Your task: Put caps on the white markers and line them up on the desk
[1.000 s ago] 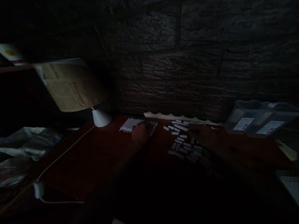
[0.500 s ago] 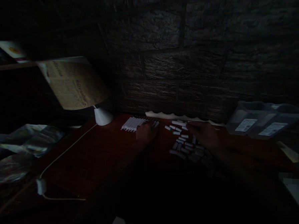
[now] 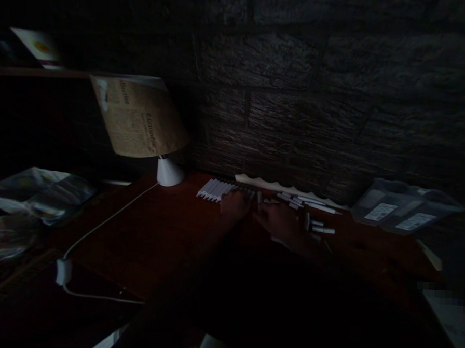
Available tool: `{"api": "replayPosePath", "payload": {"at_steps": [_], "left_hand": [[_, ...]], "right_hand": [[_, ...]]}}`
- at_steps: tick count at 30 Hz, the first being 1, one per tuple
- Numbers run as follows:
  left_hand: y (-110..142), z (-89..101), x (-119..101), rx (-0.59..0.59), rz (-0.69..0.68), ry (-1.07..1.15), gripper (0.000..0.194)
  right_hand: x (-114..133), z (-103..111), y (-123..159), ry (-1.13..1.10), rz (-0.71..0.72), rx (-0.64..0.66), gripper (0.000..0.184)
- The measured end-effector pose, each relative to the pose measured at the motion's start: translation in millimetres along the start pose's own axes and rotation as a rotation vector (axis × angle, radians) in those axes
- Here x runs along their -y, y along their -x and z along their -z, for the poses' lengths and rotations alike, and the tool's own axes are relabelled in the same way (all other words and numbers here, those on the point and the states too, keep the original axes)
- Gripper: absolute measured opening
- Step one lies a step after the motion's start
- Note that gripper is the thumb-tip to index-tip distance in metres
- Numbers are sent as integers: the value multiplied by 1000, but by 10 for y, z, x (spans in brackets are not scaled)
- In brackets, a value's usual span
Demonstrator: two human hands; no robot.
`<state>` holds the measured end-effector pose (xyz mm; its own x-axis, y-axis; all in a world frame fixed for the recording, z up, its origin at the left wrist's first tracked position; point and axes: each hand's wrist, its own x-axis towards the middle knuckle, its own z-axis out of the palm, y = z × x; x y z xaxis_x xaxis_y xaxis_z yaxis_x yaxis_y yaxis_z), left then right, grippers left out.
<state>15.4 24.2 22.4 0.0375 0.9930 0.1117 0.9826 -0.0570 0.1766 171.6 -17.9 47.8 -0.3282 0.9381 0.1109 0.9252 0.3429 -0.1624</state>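
Note:
In dim light, white markers [image 3: 211, 189] lie side by side in a neat row on the reddish-brown table. My left hand [image 3: 234, 205] rests over the right end of that row, its fingers curled on a pale marker. Close beside it on the right, my right hand [image 3: 280, 219] pinches a short white marker [image 3: 259, 197] at its fingertips. Loose markers [image 3: 289, 199] lie behind and right of this hand, with a few short white pieces [image 3: 323, 230] by its wrist. My right hand and forearm hide much of the loose pile, and darkness blurs the finger details.
A lamp [image 3: 169, 171] with a newsprint shade stands at the left, its cord [image 3: 111, 217] crossing the table. A wavy pale strip [image 3: 263, 183] runs along the brick wall. Clear plastic containers [image 3: 404, 206] stand at the right; plastic bags [image 3: 40, 190] lie far left.
My right hand has moved left from the loose markers to beside my left hand. My left hand stays at the row's right end. The view has turned slightly left.

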Motion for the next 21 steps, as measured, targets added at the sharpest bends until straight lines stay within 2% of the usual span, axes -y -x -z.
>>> {"api": "replayPosePath", "payload": {"at_steps": [2, 5, 10, 13, 16, 21], "left_hand": [[1, 11, 7, 2, -3, 16, 36], [1, -4, 10, -38, -26, 21, 37], [0, -40, 7, -54, -51, 17, 33], [20, -42, -36, -129, -95, 64, 37], [51, -58, -119, -170, -140, 83, 37], [69, -103, -209, -76, -127, -6, 32]], "right_hand": [[-2, 4, 13, -78, 29, -5, 36], [-215, 47, 65, -165, 10, -35, 39], [-900, 183, 230, -152, -139, -103, 33], [-1286, 208, 348, -121, -343, -148, 34], [-1553, 116, 415, -119, -345, -207, 36], [-1753, -176, 374, -64, -287, -267, 32]]}}
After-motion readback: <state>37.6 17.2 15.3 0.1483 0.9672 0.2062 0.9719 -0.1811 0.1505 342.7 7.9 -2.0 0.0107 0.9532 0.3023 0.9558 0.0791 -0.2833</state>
